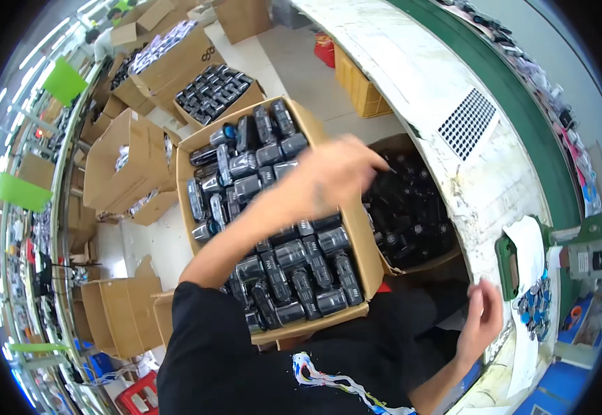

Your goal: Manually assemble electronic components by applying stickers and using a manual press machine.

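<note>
My left arm reaches across an open cardboard box [373,259] packed with rows of dark cylindrical pieces in clear wrapping [290,256]. My left hand [342,171] is above the box's right edge, its fingers pointing toward a second, lower box of loose black plastic parts [411,207]. Motion smears those fingers, so whether they hold anything is unclear. Beside the edge of the white worktable [481,200], my right hand [482,319] is raised with its fingers loosely bent and apart from the thumb. Nothing shows in it.
A sheet of black round dots [468,124] lies on the worktable. A green machine [584,252] stands at the right, by a cluster of small blue and silver pieces [534,308]. Behind are a yellow crate [362,83] and another filled carton [252,97]. Shelving lines the left.
</note>
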{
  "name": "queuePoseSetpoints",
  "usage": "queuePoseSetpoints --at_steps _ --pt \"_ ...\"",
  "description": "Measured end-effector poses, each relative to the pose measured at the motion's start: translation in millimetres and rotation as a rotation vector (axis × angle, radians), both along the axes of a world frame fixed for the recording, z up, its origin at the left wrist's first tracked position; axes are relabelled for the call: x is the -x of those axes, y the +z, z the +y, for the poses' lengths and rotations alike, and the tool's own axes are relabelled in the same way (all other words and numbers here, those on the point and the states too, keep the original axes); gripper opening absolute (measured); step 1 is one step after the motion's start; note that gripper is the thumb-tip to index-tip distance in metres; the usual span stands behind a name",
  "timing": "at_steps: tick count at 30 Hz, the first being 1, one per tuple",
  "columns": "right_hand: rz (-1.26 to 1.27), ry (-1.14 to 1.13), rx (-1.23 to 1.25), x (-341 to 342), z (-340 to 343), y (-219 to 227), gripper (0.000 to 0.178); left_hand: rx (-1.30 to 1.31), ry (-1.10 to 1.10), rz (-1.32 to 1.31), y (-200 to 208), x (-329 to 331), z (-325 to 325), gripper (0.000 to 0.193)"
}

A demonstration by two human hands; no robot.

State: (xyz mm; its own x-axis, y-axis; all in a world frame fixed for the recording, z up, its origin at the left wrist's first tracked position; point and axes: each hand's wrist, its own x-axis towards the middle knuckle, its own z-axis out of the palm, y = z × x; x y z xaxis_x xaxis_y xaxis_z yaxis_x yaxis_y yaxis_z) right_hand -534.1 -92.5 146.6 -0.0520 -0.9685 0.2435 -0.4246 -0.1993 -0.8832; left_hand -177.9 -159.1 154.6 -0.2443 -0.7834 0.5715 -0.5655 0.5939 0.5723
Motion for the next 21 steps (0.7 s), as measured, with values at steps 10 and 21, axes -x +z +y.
queuePoseSetpoints --at_steps 10,21 --pt "0.341 -0.549 -0.070 120 144 -58 0.024 0.350 -0.813 0.008 68 222 40 0.016" --pt "0.081 -0.604 -0.024 106 142 2 0.013 0.081 -1.041 -0.381 155 300 71 0.018"
